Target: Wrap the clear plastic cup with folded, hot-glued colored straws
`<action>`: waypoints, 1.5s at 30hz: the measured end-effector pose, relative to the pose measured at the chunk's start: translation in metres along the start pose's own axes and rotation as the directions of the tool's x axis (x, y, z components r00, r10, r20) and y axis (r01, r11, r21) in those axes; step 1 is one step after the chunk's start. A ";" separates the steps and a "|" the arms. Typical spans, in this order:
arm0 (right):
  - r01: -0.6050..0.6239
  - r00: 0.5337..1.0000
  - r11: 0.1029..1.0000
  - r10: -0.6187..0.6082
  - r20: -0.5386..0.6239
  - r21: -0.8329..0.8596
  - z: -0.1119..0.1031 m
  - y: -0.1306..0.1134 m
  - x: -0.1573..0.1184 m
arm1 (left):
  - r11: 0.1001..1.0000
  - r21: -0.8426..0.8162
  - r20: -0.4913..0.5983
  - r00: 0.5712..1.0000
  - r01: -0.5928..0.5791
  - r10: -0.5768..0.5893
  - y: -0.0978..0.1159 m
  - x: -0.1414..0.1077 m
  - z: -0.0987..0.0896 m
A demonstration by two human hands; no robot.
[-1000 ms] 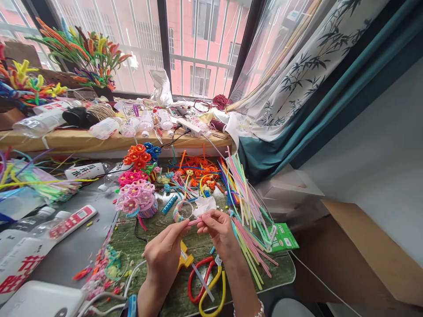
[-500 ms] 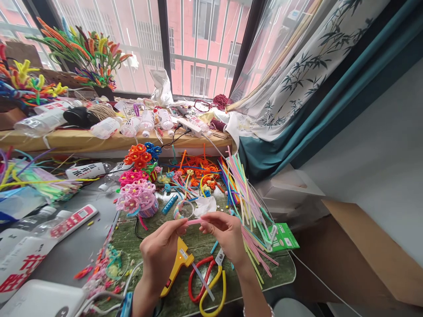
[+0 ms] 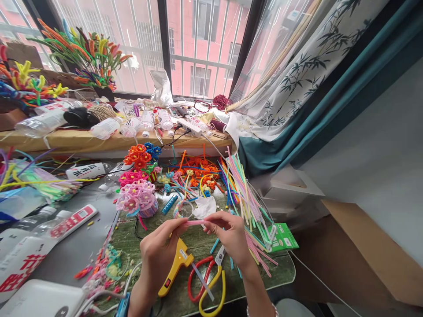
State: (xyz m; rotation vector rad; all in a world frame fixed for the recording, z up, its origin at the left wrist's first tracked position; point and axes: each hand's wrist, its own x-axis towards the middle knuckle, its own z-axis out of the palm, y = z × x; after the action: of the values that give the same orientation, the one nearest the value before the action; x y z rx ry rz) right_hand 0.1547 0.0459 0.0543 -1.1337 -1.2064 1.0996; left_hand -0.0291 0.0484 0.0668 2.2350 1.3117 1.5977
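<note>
Left hand (image 3: 157, 247) and right hand (image 3: 233, 233) are holding pink chenille stem (image 3: 195, 223) in closed pinches near frame centre; yellow glue gun (image 3: 173, 270) is lying lower centre.

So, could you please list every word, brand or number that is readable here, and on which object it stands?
"胜", apparently, large and red: big bottle at lower left; the character above it is unclear.
Lying bottle with dark print: not surely readable.
Glue gun label: too small.
Green packet, white lettering: too small.
White device at bottom left: faint marks, unreadable.
Sill bottles: too small.
Pink strip: none visible.
</note>
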 end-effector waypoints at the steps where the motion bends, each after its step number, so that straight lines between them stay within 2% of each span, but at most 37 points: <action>1: -0.017 1.000 1.000 0.017 -0.010 0.026 0.001 0.000 0.000 | 1.000 -0.002 0.004 1.000 0.002 -0.002 0.000 0.000 0.000; 7: -0.074 0.997 0.993 0.077 -0.026 0.097 0.001 -0.001 0.000 | 0.998 -0.049 -0.011 0.999 0.041 -0.042 -0.005 -0.004 0.002; 19: 0.080 0.995 0.997 -0.078 -0.068 0.024 -0.001 0.005 0.002 | 0.942 -0.220 0.059 0.968 0.251 -0.245 -0.008 -0.006 0.004; 25: 0.138 0.988 0.990 -0.135 -0.075 0.033 -0.001 0.006 0.002 | 0.928 -0.266 0.015 0.964 0.261 -0.266 -0.004 -0.005 0.005; 37: 0.136 0.989 0.989 -0.132 -0.061 0.061 0.000 0.007 0.004 | 0.937 -0.275 -0.052 0.970 0.214 -0.237 -0.003 -0.001 0.008; 41: 0.105 0.994 0.992 -0.103 -0.040 0.065 -0.001 0.010 0.004 | 0.934 -0.268 -0.032 0.967 0.237 -0.254 -0.005 -0.003 0.008; 45: 0.044 0.998 0.992 -0.049 0.041 0.122 -0.005 0.009 0.006 | 0.909 -0.313 0.013 0.959 0.273 -0.284 -0.010 -0.003 0.007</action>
State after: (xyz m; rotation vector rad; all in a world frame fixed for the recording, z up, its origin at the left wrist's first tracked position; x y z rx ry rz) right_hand 0.1595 0.0526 0.0458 -0.9891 -1.1781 1.1518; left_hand -0.0292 0.0551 0.0560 1.7566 1.2183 1.6088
